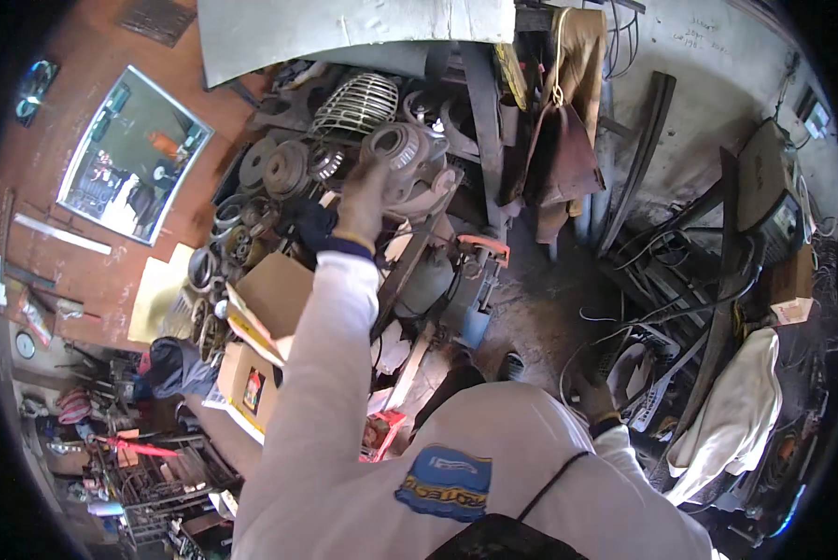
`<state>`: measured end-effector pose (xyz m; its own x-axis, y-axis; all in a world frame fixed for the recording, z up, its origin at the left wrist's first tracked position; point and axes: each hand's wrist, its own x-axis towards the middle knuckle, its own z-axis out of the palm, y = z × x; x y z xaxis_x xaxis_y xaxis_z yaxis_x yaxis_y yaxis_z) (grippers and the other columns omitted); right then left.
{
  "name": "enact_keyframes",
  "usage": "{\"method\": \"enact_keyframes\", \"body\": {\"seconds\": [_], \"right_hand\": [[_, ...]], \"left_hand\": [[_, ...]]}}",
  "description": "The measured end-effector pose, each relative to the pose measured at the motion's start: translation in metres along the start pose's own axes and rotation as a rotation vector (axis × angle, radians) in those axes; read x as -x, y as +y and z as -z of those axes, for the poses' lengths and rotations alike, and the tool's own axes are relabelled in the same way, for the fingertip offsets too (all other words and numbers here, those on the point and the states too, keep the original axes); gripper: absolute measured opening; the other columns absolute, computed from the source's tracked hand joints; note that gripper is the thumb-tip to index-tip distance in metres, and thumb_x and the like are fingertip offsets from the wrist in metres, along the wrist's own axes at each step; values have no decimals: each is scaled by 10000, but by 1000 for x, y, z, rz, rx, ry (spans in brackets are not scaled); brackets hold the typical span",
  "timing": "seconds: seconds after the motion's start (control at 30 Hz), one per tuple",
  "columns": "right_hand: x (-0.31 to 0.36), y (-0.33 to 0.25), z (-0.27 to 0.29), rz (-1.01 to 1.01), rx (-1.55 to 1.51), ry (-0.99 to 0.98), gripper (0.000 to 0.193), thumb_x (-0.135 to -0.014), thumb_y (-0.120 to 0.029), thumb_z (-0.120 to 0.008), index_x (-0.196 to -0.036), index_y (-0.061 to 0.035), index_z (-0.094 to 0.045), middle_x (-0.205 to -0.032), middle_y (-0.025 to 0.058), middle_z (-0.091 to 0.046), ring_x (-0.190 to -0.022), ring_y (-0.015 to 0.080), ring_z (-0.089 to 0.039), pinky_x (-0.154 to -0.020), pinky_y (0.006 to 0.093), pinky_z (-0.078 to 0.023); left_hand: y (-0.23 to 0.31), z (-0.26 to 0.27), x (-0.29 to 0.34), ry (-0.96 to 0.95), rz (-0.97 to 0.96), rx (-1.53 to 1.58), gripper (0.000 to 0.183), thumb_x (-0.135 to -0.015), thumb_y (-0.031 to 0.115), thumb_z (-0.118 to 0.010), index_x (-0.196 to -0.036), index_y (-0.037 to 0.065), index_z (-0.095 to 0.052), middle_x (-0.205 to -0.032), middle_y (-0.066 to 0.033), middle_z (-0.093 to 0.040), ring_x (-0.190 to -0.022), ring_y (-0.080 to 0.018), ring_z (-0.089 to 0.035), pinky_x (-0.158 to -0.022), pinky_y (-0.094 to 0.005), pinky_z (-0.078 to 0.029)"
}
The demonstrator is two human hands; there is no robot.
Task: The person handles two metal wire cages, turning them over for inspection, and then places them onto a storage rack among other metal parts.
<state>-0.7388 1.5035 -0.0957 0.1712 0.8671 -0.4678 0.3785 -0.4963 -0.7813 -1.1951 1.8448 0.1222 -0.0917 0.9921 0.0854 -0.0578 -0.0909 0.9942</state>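
My left hand (363, 201), in a tan glove with a dark cuff, reaches up to a shelf of greasy metal parts. Its fingertips meet the left side of a round metal hub (400, 147) with a ringed opening; whether they grip it is hard to see. Close by on the left are a bearing ring (326, 162) and a rusty drum-shaped part (287, 170). Low at my right side hangs my right hand (593, 397), also gloved, beside a clutter of dark metal and cables. Its fingers are too dark to make out.
A ribbed wire guard (358, 103) lies behind the hub. Below the shelf sit an open cardboard box (274, 294) and an orange-and-blue metal tool (479, 280). Leather aprons (568, 154) hang ahead. A cable (568, 364) loops over the right-hand clutter, near a white cloth (741, 411).
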Motion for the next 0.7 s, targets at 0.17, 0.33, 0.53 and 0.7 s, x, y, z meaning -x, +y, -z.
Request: {"method": "enact_keyframes", "body": {"seconds": [0.17,0.33,0.53,0.7], "right_hand": [[77,62,7,-173,334,6,369,-881,-295,-618,-1149,-48,-673,-981,190,-709,-922,350,-679,-809,445,-518],[151,86,-24,-433,510,-164,366,-881,-294,-609,-1147,-53,-679,-990,177,-717,-925,344,-682,-816,450,-522],[209,72,-73,-553,592,-268,363,-881,-292,-600,-1145,-59,-687,-1000,161,-727,-929,337,-686,-824,456,-527],[148,95,-87,-179,829,-221,361,-894,-308,-589,-1131,-58,-697,-1025,154,-732,-952,328,-690,-844,446,-533]], "left_hand": [[-60,65,-131,256,-257,-1336,474,-901,196,-700,-1342,78,-574,-1250,-236,-640,-1125,-361,-640,-970,-444,-497],[-109,139,-233,474,52,-404,493,-1004,431,-533,-1357,88,-563,-1286,-105,-659,-1133,-221,-617,-979,-315,-462],[-168,140,-259,68,-270,-917,854,-731,-193,-496,-1535,31,-315,-1356,-144,-600,-1273,-245,-554,-1080,-334,-435],[-155,228,-348,-733,-89,925,289,-1021,291,-462,-1219,115,-578,-1089,-78,-661,-982,-231,-644,-908,-368,-527]]}}
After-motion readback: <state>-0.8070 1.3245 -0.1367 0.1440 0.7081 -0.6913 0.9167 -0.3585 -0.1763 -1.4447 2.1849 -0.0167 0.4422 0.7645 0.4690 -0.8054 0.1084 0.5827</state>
